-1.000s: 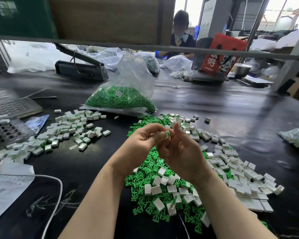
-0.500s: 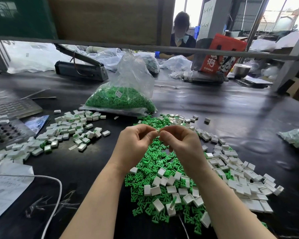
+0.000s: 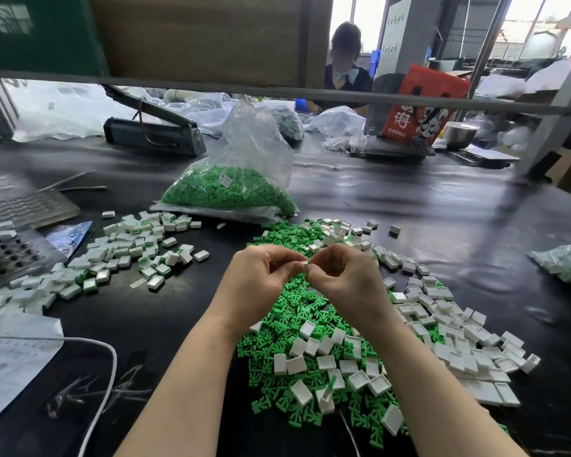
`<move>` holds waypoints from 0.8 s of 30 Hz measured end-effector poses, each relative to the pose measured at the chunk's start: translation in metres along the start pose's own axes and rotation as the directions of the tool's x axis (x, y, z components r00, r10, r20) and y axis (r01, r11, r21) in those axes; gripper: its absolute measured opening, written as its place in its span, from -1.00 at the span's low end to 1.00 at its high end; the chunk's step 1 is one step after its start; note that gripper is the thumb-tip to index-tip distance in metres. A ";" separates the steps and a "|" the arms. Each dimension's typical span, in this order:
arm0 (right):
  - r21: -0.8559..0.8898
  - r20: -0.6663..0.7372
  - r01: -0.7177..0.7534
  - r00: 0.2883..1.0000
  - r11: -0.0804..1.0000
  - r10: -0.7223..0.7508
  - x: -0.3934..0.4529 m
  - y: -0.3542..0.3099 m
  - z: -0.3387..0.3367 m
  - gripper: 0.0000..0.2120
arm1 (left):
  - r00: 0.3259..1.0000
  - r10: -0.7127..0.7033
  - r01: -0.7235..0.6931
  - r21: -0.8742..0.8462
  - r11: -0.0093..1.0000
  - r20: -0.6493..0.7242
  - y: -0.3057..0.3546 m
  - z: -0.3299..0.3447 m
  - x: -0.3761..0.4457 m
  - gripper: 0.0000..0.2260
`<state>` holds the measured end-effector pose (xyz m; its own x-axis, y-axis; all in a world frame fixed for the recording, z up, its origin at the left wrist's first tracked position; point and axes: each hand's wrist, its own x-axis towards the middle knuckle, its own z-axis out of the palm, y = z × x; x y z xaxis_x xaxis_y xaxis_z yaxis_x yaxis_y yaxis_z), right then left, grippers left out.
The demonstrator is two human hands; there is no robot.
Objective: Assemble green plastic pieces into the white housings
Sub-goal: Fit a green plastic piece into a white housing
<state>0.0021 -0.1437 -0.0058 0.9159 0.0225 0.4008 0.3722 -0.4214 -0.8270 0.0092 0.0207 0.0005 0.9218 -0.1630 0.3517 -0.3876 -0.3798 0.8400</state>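
My left hand (image 3: 261, 275) and my right hand (image 3: 343, 275) meet fingertip to fingertip above the table, both pinching one small white housing (image 3: 304, 266). Only a corner of that housing shows between the fingers; whether a green piece sits in it is hidden. Below the hands lies a heap of loose green plastic pieces (image 3: 297, 301) mixed with empty white housings (image 3: 459, 351). To the left spreads a pile of assembled housings with green showing (image 3: 129, 255).
A clear bag of green pieces (image 3: 231, 189) stands behind the heap. A perforated tray (image 3: 10, 249), paper (image 3: 10, 361) and a white cable (image 3: 103, 384) lie at left. Another bag of parts (image 3: 567, 262) sits at the right edge. A person works across the table (image 3: 343, 70).
Both hands rose a little and turned knuckles-up, fingertips now pinching together; the green-and-white part seen between them a second ago is mostly covered.
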 end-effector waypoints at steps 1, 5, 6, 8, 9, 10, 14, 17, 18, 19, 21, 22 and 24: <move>0.010 0.006 -0.003 1.000 1.000 0.003 0.000 0.000 0.000 -0.94 | 1.000 -0.005 0.005 -0.003 1.000 0.000 0.000 0.000 0.000 -0.90; 0.094 0.042 -0.048 0.998 0.994 0.044 0.000 -0.004 -0.002 -0.96 | 1.000 -0.030 0.030 -0.021 0.999 0.000 -0.002 -0.001 0.001 -0.90; 0.114 0.054 -0.065 0.997 0.991 0.059 -0.001 -0.004 -0.002 -0.96 | 0.999 -0.034 0.034 -0.032 0.999 0.002 -0.001 -0.001 0.001 -0.90; 0.127 0.076 -0.089 0.994 0.988 0.079 -0.001 -0.005 -0.002 -0.96 | 0.999 -0.044 0.045 -0.052 0.998 0.012 0.000 -0.001 0.001 -0.89; 0.119 0.087 -0.094 0.993 0.988 0.084 -0.001 -0.006 -0.003 -0.97 | 0.999 -0.048 0.049 -0.058 0.997 0.020 0.000 -0.001 0.001 -0.89; 0.107 0.095 -0.099 0.992 0.989 0.088 -0.001 -0.006 -0.002 -0.97 | 0.998 -0.051 0.053 -0.065 0.996 0.031 0.000 -0.001 0.000 -0.89; 0.057 0.115 -0.118 0.987 0.991 0.111 -0.001 -0.004 -0.003 -0.98 | 0.997 -0.064 0.068 -0.076 0.995 0.053 0.000 -0.001 -0.001 -0.90; 0.024 0.123 -0.115 0.986 0.993 0.111 -0.002 -0.003 -0.002 -0.95 | 0.995 -0.070 0.075 -0.070 0.995 0.072 0.001 -0.001 -0.002 -0.91; 0.007 0.125 -0.111 0.986 0.994 0.109 -0.002 -0.003 -0.002 -0.94 | 0.994 -0.072 0.077 -0.060 0.995 0.079 0.001 0.000 -0.001 -0.91; -0.017 0.125 -0.104 0.987 0.994 0.105 -0.002 -0.002 0.000 -0.93 | 0.993 -0.080 0.083 -0.043 0.996 0.082 0.000 0.001 -0.001 -0.91; -0.091 0.104 -0.093 0.989 0.991 0.103 -0.002 0.001 0.001 -0.92 | 0.990 -0.129 0.130 -0.018 0.991 0.059 -0.001 0.001 -0.001 -0.93; -0.137 0.082 -0.095 0.991 0.986 0.107 -0.002 0.003 0.001 -0.91 | 0.984 -0.178 0.179 -0.029 0.983 0.019 -0.004 0.000 -0.001 -0.93; -0.231 0.022 -0.111 0.993 0.967 0.119 0.000 0.009 -0.005 -0.90 | 0.936 -0.336 0.317 -0.164 0.934 -0.106 -0.010 -0.006 0.000 -0.96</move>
<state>0.0049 -0.1521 -0.0108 0.9568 -0.0083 0.2905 0.2232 -0.6190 -0.7530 0.0134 0.0297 -0.0054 0.9933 0.0715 0.0906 -0.0694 -0.2566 0.9640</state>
